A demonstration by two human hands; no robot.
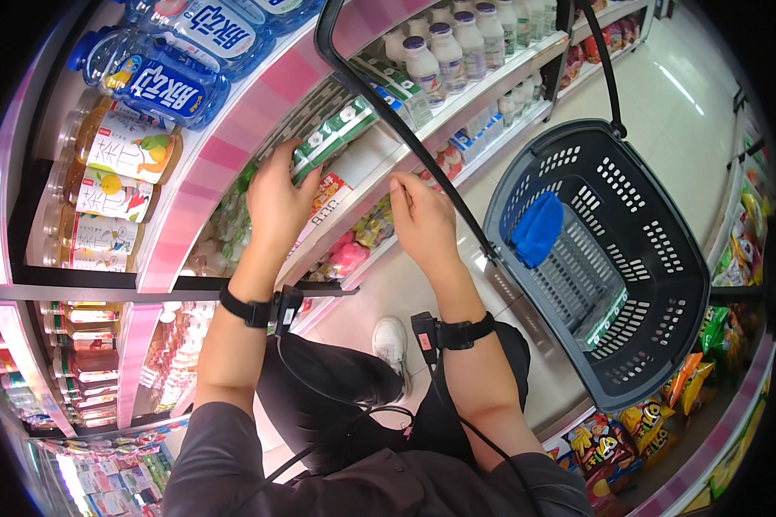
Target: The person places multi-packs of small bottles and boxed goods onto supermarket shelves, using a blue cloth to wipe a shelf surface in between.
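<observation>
My left hand grips the near end of a green-and-white carton pack at a refrigerated shelf, thumb on one side and fingers on the other. More cartons stand behind it. My right hand hovers before the shelf edge, fingers curled and thumb against the forefinger, with nothing visible in it. Close by on the right is a dark grey shopping basket, its black handle passing beside my right hand. Inside lie a blue cloth-like item and a clear pack with green-and-white trim.
White bottles with purple caps line the shelf beyond the cartons. Large blue drink bottles and amber drink bottles fill the upper left shelf. Snack bags are racked at lower right. Cables run from my wrist-worn devices.
</observation>
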